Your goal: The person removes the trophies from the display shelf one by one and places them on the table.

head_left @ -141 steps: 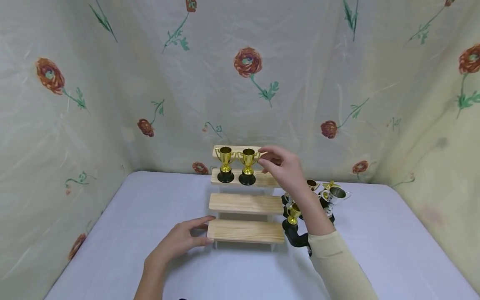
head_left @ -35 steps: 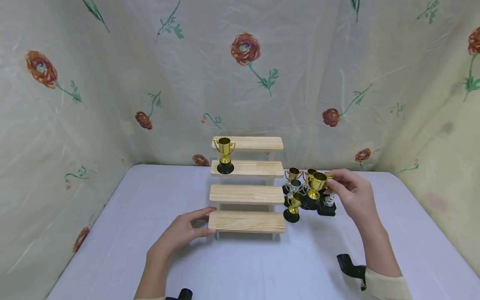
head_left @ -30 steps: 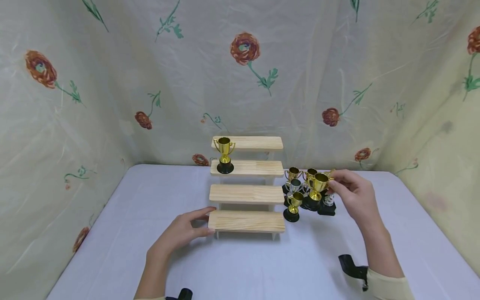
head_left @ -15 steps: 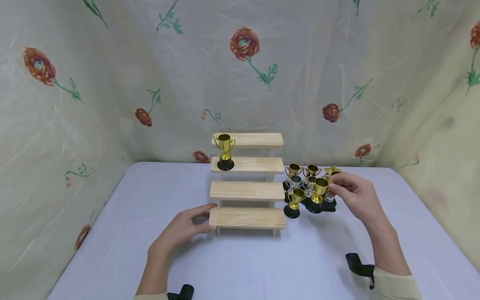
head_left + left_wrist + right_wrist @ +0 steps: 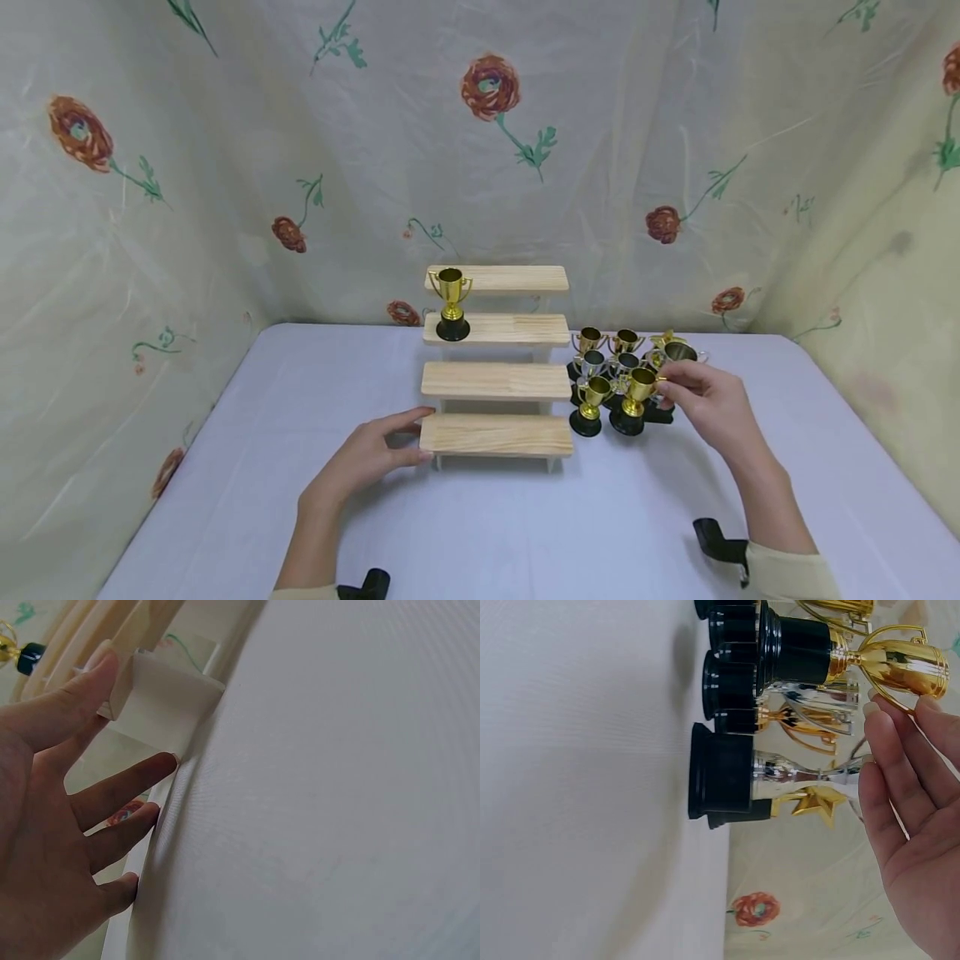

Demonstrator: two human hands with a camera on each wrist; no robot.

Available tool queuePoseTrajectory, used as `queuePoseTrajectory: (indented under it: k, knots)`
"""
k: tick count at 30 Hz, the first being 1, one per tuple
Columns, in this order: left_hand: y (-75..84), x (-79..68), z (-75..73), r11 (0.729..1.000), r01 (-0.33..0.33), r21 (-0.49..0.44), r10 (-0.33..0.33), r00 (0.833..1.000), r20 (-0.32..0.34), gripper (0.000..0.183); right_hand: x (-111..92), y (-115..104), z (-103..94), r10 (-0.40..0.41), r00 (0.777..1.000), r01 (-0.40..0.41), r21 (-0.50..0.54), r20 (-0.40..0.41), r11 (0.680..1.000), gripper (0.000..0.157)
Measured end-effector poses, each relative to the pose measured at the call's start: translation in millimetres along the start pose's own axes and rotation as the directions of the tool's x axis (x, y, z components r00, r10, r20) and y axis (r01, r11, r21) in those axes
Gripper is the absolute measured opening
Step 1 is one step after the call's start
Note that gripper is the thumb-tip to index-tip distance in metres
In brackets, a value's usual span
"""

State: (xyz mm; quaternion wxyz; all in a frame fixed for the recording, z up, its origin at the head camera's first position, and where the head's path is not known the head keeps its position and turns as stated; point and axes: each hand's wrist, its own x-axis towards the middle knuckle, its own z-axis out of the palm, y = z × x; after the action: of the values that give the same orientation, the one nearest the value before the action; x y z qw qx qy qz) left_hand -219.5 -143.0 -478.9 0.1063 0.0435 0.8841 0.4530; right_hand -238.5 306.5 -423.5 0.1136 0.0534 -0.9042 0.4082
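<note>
My left hand (image 5: pixel 366 457) pinches the left end of the lowest step of a four-tier wooden display stand (image 5: pixel 495 435), thumb in front and index finger behind. In the left wrist view the other fingers of that hand (image 5: pixel 52 802) are spread near the white cloth. At the right, my right hand (image 5: pixel 712 410) pinches one handle of a gold trophy cup (image 5: pixel 642 387) with a black base. The right wrist view shows this cup upright, its base beside the other trophies' bases. Another gold trophy (image 5: pixel 452 289) stands at the left of the stand's second-highest step.
Several small trophies crowd right of the stand: a gold cup (image 5: pixel 596 390) in front, silver cups (image 5: pixel 592 363) behind it, a star trophy (image 5: pixel 665 338) and a larger silver cup (image 5: pixel 681 353) at the back. A flowered curtain (image 5: pixel 360 208) encloses the white-covered table (image 5: pixel 480 533).
The second gold trophy has gone from the stand to the group at the right, in my right hand. Over the last second it came down slightly towards the front. My left hand stayed put.
</note>
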Motion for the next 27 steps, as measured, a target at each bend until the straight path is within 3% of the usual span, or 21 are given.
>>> queuePoseTrajectory:
  k: [27]
  knots:
    - [-1.1, -0.1, 0.8, 1.000, -0.003, 0.005, 0.003, 1.000, -0.005, 0.059, 1, 12, 10.0, 0.044, 0.998, -0.042, -0.035, 0.049, 0.998, 0.017]
